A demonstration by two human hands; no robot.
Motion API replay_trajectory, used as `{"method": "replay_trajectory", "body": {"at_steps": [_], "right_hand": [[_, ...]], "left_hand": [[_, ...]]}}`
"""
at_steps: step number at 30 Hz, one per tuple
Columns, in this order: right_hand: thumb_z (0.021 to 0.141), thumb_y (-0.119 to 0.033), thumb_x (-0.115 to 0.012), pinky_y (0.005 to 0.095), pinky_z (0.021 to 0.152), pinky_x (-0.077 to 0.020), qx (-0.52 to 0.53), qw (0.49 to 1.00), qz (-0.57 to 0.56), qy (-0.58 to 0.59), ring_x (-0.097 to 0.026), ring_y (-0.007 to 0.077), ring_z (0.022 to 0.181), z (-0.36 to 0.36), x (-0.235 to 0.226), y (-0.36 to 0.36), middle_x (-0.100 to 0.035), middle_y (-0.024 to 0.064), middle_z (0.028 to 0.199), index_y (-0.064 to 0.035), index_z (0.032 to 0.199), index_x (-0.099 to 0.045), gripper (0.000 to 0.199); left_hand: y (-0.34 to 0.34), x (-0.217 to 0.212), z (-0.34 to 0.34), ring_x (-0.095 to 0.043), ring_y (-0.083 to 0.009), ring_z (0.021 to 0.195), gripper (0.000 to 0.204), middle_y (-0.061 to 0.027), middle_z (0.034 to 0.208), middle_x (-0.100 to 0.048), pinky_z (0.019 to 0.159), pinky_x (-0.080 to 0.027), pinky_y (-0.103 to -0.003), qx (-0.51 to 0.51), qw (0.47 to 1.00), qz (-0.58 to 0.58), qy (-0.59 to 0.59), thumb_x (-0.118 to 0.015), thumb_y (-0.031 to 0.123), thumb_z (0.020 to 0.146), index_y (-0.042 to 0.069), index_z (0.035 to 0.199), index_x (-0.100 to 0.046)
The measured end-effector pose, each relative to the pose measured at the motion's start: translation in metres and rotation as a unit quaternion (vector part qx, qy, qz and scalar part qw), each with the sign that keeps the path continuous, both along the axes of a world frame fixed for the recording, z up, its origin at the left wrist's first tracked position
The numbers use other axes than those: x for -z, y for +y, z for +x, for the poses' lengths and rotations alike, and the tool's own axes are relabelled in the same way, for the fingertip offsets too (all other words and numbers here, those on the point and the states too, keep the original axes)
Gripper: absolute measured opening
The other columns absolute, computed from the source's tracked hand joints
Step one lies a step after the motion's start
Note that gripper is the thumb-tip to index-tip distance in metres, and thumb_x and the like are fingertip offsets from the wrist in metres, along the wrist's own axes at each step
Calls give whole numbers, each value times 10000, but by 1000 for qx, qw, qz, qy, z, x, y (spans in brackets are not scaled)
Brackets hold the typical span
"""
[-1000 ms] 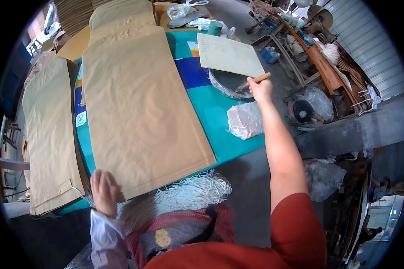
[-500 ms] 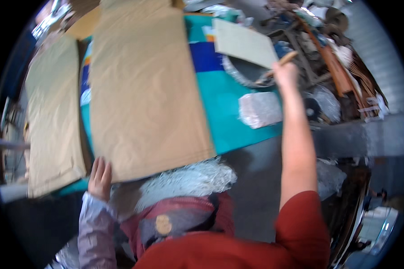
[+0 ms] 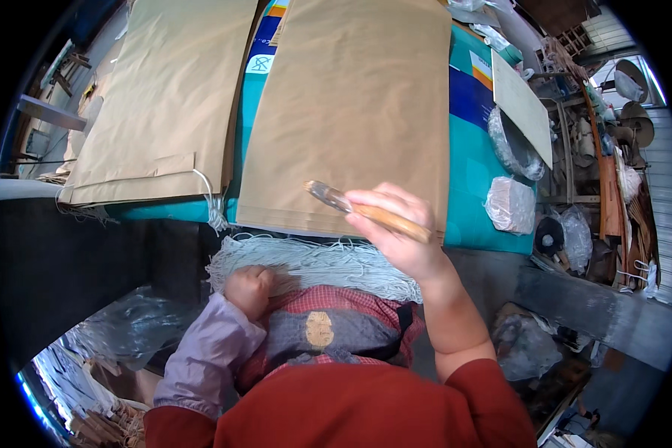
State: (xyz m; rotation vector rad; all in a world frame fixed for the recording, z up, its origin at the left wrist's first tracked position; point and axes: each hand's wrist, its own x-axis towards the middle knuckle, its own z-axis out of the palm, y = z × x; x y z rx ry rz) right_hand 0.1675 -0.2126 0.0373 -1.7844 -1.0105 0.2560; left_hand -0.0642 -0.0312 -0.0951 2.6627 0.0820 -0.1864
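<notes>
My right hand is shut on a wooden-handled brush, whose bristle tip points left over the near edge of a large brown paper sheet. That sheet lies on a teal table. My left hand rests with fingers curled on a bundle of white cords lying across my lap, just below the table edge. A second stack of brown paper lies to the left, with a white cord hanging from its corner.
A flat tan board covers a round container at the right end of the table. A clear plastic bag of material lies near it. Cluttered shelves and tools stand at the right. Plastic-wrapped bundles lie at lower left.
My right hand came back from the board at the far right with the brush, down to the near edge of the paper. My left hand dropped from the paper's corner onto the cords.
</notes>
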Motion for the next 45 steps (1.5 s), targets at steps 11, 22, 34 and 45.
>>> {"method": "replay_trajectory", "body": {"at_steps": [11,22,34,45], "right_hand": [[771,-34,-688,278,545,-477,24,998,-60,25,-620,191,606,-1,5,43,-637,93,735,-2,845,-671,83],[776,-94,-661,286,532,-462,196,966,-130,102,-601,130,559,15,35,-12,-613,64,590,-16,719,-635,100],[823,-92,-615,268,492,-391,282,951,-126,25,-540,114,547,44,32,-84,-608,30,664,-38,735,-632,105],[789,20,-534,375,803,-482,322,812,-364,-324,-570,299,973,59,48,-253,-610,99,1004,-65,1107,-654,351]], "left_hand": [[11,-75,20,-595,-319,765,105,-140,872,-616,663,-472,-405,-143,973,-167,-74,-603,-26,749,15,829,-548],[11,-70,97,-637,-313,863,249,-251,1371,-433,740,-522,-391,-28,991,105,75,-535,10,719,-16,963,-494],[7,-67,97,-636,-351,868,143,-231,1364,-451,715,-526,-403,-52,993,99,40,-524,8,760,-3,897,-483],[16,-140,72,-555,-132,574,41,-57,662,-598,550,-430,-222,-80,927,-354,97,-607,9,826,-11,810,-577]]}}
